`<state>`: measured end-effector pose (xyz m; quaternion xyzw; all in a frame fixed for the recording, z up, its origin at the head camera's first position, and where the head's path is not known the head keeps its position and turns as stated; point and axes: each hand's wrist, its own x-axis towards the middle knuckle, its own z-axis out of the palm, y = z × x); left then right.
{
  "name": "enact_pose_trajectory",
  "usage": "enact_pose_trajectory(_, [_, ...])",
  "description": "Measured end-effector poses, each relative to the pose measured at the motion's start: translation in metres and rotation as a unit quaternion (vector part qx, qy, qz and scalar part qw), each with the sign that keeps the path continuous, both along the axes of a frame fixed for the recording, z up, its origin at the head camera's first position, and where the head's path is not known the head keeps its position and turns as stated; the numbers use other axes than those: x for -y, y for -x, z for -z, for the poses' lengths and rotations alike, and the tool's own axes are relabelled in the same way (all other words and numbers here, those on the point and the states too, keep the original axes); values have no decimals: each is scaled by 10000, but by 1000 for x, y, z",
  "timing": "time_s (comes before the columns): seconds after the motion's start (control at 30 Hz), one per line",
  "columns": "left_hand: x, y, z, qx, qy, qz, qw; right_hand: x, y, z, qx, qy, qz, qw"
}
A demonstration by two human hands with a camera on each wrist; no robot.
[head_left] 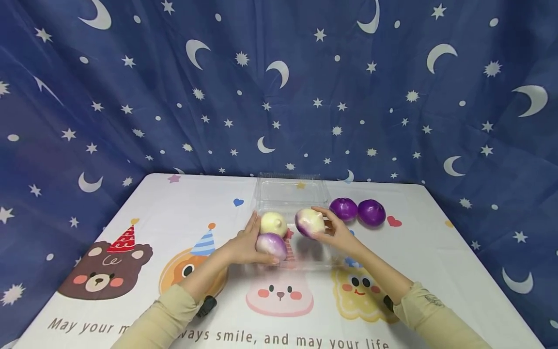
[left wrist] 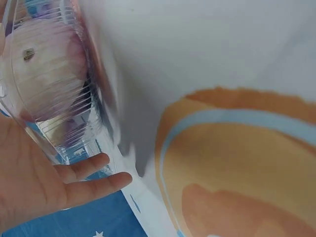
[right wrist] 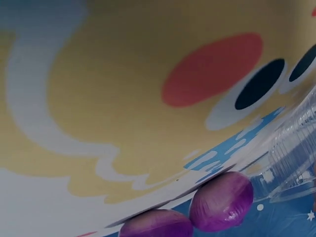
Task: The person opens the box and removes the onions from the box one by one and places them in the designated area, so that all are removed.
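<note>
A clear plastic box (head_left: 311, 261) stands mid-table with its hinged lid (head_left: 279, 191) folded back. Inside, on the left, lie a pale onion (head_left: 273, 224) and, in front of it, a white-and-purple onion (head_left: 271, 246). My left hand (head_left: 242, 246) rests against the box's left side, its thumb by the front onion; in the left wrist view, two fingers (left wrist: 91, 190) stretch out straight beside the ribbed wall. Over the box's right half, my right hand (head_left: 339, 233) pinches another white-and-purple onion (head_left: 309, 223) between thumb and fingers. The right wrist view does not show this hand's grip.
Two dark purple onions (head_left: 344, 209) (head_left: 371, 213) sit side by side just right of the box. A white tablecloth (head_left: 144, 203) with cartoon prints covers the table. Behind it hangs a blue curtain (head_left: 301, 145) with moons and stars.
</note>
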<state>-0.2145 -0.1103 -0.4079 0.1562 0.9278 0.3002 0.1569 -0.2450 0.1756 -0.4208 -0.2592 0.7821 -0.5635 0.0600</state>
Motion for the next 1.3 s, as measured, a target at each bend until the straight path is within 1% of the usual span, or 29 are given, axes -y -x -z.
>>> enact_pose_trajectory(0.1, [0,3,-1,-58,31,48,10000,-2,2,-4,10,237,80,9997])
enact_pose_trajectory(0.2, [0,4,0,-96,-4,52,9999,-4,3,-7,5,330,125,9994])
enact_pose_trajectory(0.4, [2,1,3,-117,-98,31,9999,-11,2,-8,-66,213,356,9991])
enact_pose_trajectory(0.6, [1,0,4,-195,-147,28,9997,-19,4,-8,-51,162,399,9991])
enact_pose_trajectory(0.7, [1,0,3,-222,-145,43,9996,-24,5,-9,-186,111,407,9989])
enact_pose_trajectory(0.9, [1,0,3,-201,-101,2,9997,-34,9,-15,-471,-114,572,9972])
enact_pose_trajectory(1.07, [1,-1,3,-171,-148,-22,9997,-42,12,-20,-505,-246,741,9957])
enact_pose_trajectory(1.3, [2,1,4,-123,-213,48,9997,-56,16,-21,-578,-398,1017,9923])
